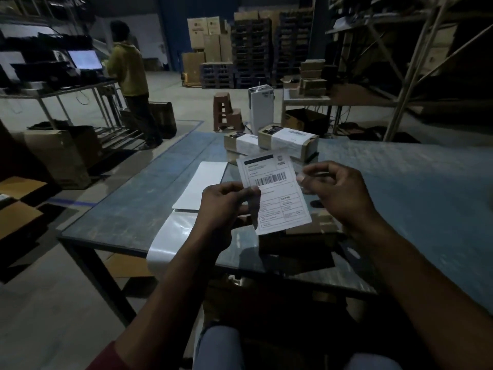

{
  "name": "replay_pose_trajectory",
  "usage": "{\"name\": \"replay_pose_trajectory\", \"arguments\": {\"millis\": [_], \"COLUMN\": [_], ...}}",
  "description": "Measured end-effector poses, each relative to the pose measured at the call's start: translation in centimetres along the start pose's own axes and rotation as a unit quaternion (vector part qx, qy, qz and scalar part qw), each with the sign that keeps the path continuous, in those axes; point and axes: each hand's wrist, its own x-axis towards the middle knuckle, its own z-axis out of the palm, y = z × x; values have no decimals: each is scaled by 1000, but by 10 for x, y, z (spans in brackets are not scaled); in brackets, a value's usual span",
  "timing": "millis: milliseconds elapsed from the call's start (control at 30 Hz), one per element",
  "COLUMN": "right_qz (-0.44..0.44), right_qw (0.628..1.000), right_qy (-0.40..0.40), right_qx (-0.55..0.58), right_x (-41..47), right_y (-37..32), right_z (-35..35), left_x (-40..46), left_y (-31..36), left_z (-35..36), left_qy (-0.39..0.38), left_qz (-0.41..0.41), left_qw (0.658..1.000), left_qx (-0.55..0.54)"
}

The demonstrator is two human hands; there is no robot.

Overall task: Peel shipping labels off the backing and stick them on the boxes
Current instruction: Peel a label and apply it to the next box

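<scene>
Hands: left hand [226, 206] pinches the left edge of the shipping label [274, 192], thumb and fingers curled onto the paper, at frame centre. Right hand [330, 188] sits at the label's upper right edge with fingers curled together as if nipping a corner; blur hides whether it has hold of the label, a clear backing film, or nothing.

Label: printed side faces the camera, barcode in its upper half, sheet tilted and held above the table [128, 209].

Step in hand: probably separating label from backing, or just done.

Doing it well: start at one corner, peel slowly and flat so the sheet does not curl onto itself, and keep fingertips on the margins, off the glue.

Under the hands: a brown box [324, 222] lies just below the label, largely hidden; likely the next one to take it.

Left of centre: a glossy strip [170, 233] droops over the table's near edge; a blank white sheet [201, 184] lies beyond.

Far side of table: two labelled boxes [288, 141] stand side by side, white labels wrapped over them.

Placing: square the label to the box edges, tack one edge, then smooth across to push out bubbles.
</scene>
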Motion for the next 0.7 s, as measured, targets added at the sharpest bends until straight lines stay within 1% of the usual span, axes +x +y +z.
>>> {"name": "replay_pose_trajectory", "arguments": {"millis": [67, 200, 367, 433, 500, 533, 567, 633, 700], "right_qz": [66, 100, 126, 141, 169, 187, 204, 229, 237], "right_qw": [996, 990, 987, 985, 981, 977, 974, 968, 966], "right_qy": [-23, -11, 6, 24, 33, 29, 22, 14, 12], "right_qx": [48, 100, 97, 93, 95, 94, 96, 106, 102], "right_x": [1, -6, -3, -1, 0, 0, 0, -2, -5], "right_y": [10, 19, 30, 36, 42, 44, 45, 49, 50], "right_z": [-9, -24, -44, -50, -56, -59, -60, -60, -56], "left_x": [-3, 0, 14, 21, 24, 23, 24, 28, 31], "left_y": [-6, -15, -28, -33, -32, -30, -29, -32, -35], "left_z": [15, 35, 42, 40, 35, 32, 29, 19, 12], "left_qy": [-24, -45, -70, -29, 21, 23, 5, -69, -134], "left_qz": [-8, -6, 31, 49, 102, 119, 121, 100, 69], "left_qw": [1000, 998, 986, 977, 952, 942, 936, 924, 901], "left_qx": [9, 39, 146, 207, 286, 314, 330, 364, 408]}}
